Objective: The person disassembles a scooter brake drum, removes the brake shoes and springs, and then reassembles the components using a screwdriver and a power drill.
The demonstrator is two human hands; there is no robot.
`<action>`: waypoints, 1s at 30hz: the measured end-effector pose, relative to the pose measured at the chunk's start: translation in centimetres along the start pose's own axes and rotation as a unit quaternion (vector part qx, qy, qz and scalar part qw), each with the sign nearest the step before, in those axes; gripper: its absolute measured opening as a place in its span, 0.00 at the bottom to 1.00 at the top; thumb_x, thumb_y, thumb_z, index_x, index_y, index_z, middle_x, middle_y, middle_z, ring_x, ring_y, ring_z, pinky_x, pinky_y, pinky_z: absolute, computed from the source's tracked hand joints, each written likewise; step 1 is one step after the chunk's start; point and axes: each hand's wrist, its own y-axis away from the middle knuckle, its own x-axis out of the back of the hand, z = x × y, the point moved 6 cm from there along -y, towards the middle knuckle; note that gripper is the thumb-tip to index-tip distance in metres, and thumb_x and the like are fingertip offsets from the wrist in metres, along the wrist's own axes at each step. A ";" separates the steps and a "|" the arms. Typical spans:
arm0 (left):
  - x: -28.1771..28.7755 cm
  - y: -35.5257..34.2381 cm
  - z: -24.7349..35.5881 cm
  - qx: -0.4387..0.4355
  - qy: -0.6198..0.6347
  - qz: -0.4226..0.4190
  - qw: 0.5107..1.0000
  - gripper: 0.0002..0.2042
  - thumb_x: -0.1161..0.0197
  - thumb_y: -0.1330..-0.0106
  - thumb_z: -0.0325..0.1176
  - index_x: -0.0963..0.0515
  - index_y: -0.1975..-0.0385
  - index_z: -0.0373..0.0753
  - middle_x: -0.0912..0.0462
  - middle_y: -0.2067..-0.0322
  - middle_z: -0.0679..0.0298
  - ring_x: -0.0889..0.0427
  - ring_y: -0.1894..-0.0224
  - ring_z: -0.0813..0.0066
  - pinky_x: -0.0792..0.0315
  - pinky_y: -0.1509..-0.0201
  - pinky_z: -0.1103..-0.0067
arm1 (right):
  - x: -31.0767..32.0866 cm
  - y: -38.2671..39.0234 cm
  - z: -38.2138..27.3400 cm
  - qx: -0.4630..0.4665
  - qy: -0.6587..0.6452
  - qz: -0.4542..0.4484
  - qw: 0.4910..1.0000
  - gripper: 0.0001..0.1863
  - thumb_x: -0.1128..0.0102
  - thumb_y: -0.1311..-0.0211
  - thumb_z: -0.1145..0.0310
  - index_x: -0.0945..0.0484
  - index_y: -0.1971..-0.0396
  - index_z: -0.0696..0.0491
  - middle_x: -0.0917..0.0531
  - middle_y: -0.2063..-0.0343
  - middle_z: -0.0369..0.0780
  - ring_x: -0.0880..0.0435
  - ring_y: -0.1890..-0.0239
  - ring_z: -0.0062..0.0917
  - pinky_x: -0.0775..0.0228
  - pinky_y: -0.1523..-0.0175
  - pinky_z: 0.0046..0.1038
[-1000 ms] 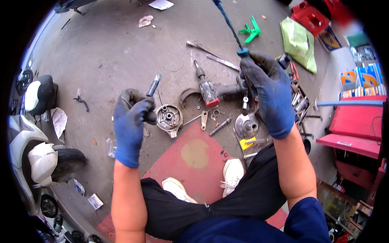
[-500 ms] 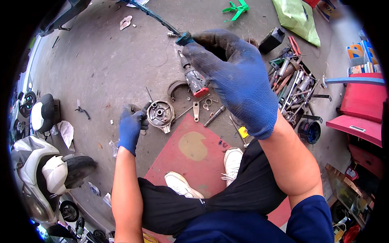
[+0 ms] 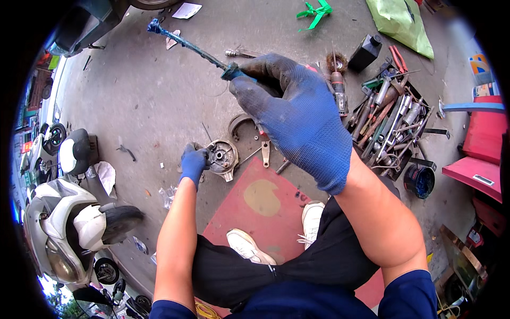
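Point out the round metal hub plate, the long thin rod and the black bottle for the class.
round metal hub plate (image 3: 222, 156): head view, its centre hole.
long thin rod (image 3: 188, 45): head view, middle of the shaft.
black bottle (image 3: 365, 53): head view, its side wall.

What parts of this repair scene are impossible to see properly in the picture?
- Handle of the thin rod: head view, buried in the gloved right hand.
- Near side of the round metal hub: left hand covers its edge.
- Tools in the tray: too small and tangled to sort.
- Red cabinet: cut off by the picture's rim.
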 end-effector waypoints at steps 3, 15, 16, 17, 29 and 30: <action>0.8 -2.0 -2.6 -0.004 -0.049 0.024 0.999 0.06 0.37 0.45 0.30 0.27 0.74 0.36 0.22 0.83 0.58 0.21 0.85 0.69 0.27 0.84 0.73 | 0.0 -0.1 -0.5 -0.026 0.003 -0.016 1.000 0.14 0.36 0.36 0.69 0.20 0.56 0.62 0.17 0.67 0.36 0.22 0.67 0.13 0.28 0.60 0.18; -0.2 -2.2 2.0 -0.028 -0.091 -0.067 0.993 0.14 0.32 0.41 0.38 0.23 0.63 0.35 0.19 0.79 0.58 0.20 0.82 0.73 0.27 0.80 0.75 | 0.1 -0.5 0.7 -0.027 -0.028 -0.018 0.999 0.16 0.36 0.37 0.71 0.22 0.52 0.63 0.16 0.59 0.40 0.19 0.57 0.18 0.26 0.49 0.21; -0.1 -2.2 2.3 -0.023 -0.071 -0.064 0.995 0.15 0.32 0.41 0.39 0.23 0.61 0.35 0.18 0.78 0.58 0.20 0.81 0.73 0.27 0.80 0.76 | 0.1 -0.5 0.6 -0.025 -0.040 -0.017 0.999 0.16 0.36 0.37 0.71 0.22 0.52 0.63 0.16 0.59 0.40 0.19 0.57 0.17 0.26 0.49 0.21; 0.3 -3.0 1.0 0.013 -0.050 -0.058 0.997 0.22 0.32 0.41 0.43 0.24 0.54 0.33 0.17 0.72 0.54 0.18 0.80 0.69 0.26 0.79 0.73 | 0.1 -0.4 0.5 -0.028 -0.038 -0.016 0.999 0.16 0.36 0.37 0.71 0.22 0.52 0.63 0.16 0.59 0.40 0.19 0.57 0.17 0.26 0.49 0.21; -2.9 0.0 -10.1 0.206 0.220 -0.079 0.950 0.09 0.31 0.41 0.29 0.20 0.62 0.35 0.16 0.69 0.60 0.16 0.72 0.69 0.18 0.71 0.70 | -0.7 -0.2 0.5 -0.041 -0.059 0.010 0.997 0.15 0.37 0.39 0.66 0.20 0.60 0.63 0.16 0.72 0.44 0.18 0.69 0.22 0.25 0.60 0.26; -1.6 0.1 -9.4 0.166 0.217 -0.075 0.959 0.10 0.31 0.41 0.29 0.20 0.61 0.35 0.16 0.68 0.59 0.16 0.72 0.69 0.18 0.71 0.71 | -0.9 -0.3 0.6 -0.026 -0.058 0.009 0.998 0.15 0.37 0.39 0.66 0.20 0.59 0.62 0.16 0.72 0.42 0.19 0.69 0.21 0.25 0.61 0.25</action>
